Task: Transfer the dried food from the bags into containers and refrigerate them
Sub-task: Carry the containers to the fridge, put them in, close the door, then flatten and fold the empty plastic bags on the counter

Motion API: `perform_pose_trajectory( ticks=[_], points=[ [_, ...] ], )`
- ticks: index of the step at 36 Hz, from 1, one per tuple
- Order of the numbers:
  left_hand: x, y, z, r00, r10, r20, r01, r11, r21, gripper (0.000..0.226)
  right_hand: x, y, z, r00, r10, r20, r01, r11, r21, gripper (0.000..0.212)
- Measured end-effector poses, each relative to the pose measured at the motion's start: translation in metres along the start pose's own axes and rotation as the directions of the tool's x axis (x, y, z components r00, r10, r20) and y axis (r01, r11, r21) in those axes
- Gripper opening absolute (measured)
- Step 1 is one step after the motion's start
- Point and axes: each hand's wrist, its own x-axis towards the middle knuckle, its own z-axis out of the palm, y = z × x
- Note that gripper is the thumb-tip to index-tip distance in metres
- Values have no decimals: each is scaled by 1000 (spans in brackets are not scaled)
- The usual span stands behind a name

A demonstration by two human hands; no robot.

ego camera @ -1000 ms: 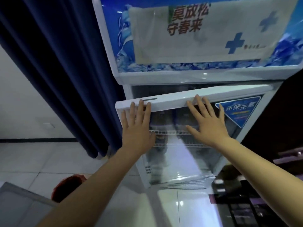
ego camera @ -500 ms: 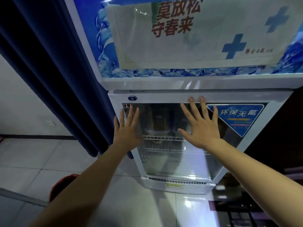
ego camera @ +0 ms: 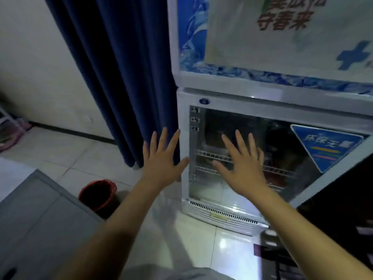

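A white display fridge [ego camera: 228, 98] stands in front of me with its glass door [ego camera: 238, 190] closed. Wire shelves [ego camera: 214, 155] and dark shapes show dimly behind the glass; I cannot make out the containers. My left hand [ego camera: 161, 158] hovers with spread fingers beside the door's left frame, in front of the curtain. My right hand [ego camera: 242, 166] is spread open in front of the glass, holding nothing. Whether either hand touches the door I cannot tell.
A dark blue curtain [ego camera: 121, 77] hangs left of the fridge. A red bucket [ego camera: 97, 194] sits on the tiled floor below it. A grey surface [ego camera: 34, 225] fills the lower left. Dark furniture [ego camera: 343, 209] stands at the right.
The fridge door swung from ajar to closed under both palms. Since then my view turned left and both hands sit lower and further left on the door.
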Motion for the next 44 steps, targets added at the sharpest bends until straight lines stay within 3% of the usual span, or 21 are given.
perform_pose_trajectory(
  ticks=[5,11,22,27,31,38,44],
  points=[
    [-84,-51,-13,975,-223,7,223,974,-39,79,-37,-86,50,987,-73,142,51,987,153,77],
    [-184,-127,-53,884,-467,-30,467,884,5,76,-74,-193,104,921,-260,291,186,948,257,82],
    [-356,-232,-105,540,-822,-180,815,564,-130,75,-117,-365,163,720,-560,410,389,815,430,67],
    [-405,-256,-115,378,-910,-172,883,410,-229,77,-129,-412,173,624,-625,470,461,780,424,68],
    [-419,-275,-117,303,-938,-168,893,341,-293,72,-126,-440,180,578,-641,506,485,768,419,66],
    [-419,-320,-123,229,-962,-146,900,267,-344,80,-93,-491,208,525,-673,521,482,740,469,72],
    [-400,-388,-152,234,-940,-250,864,319,-389,87,-44,-556,245,481,-735,477,474,676,564,77]
  ],
)
